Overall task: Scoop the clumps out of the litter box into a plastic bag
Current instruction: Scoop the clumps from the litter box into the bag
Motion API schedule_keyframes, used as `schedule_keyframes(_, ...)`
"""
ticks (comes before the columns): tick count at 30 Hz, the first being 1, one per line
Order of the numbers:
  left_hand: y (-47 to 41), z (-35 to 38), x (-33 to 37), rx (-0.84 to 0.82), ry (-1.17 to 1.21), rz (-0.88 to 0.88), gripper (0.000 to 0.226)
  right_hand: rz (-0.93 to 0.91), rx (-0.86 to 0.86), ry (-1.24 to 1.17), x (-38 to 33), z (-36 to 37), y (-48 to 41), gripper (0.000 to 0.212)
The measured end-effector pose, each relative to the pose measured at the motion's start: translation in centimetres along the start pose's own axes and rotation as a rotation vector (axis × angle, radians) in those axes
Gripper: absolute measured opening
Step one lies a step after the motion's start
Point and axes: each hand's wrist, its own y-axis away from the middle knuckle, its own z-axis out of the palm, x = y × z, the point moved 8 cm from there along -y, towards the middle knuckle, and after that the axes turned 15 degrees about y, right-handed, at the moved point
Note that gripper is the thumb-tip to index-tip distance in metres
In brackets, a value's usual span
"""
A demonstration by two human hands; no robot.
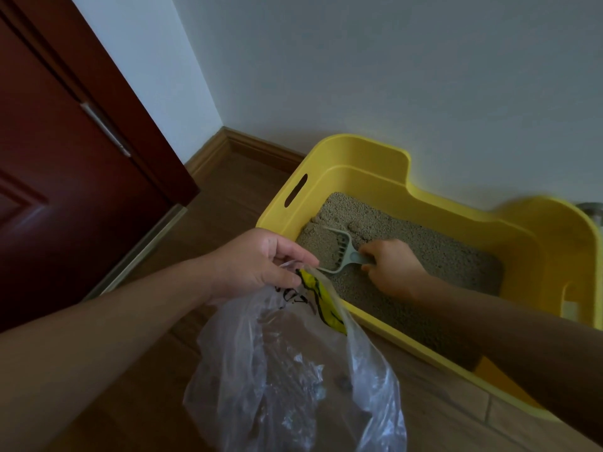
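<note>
A yellow litter box [365, 172] stands on the wooden floor against the wall, filled with grey-beige litter [434, 252]. My right hand [391, 265] is inside the box, gripping the handle of a pale grey slotted scoop [339, 249] whose blade rests in the litter at the box's left end. My left hand [257, 259] holds the rim of a clear plastic bag [287, 370] with a yellow and black print, just outside the box's near left corner. The bag hangs down over the floor with a few small dark bits inside.
A dark red door [65, 177] with a metal handle stands at the left. A wooden skirting board [241, 143] runs along the white wall behind the box. A metal object [592, 212] peeks out at the far right edge.
</note>
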Motion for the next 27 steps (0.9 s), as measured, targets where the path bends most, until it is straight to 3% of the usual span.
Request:
schedule_keyframes(7,0.0,0.0,-0.1,0.000,-0.009,-0.003,0.039,-0.027,0.014,-0.060,-0.4,-0.3,0.4,0.002)
schedule_keyframes(27,1.9,0.7,0.5,0.053,-0.023,0.060,0.037,0.007,0.072,-0.078,1.8,-4.8,6.0,0.007)
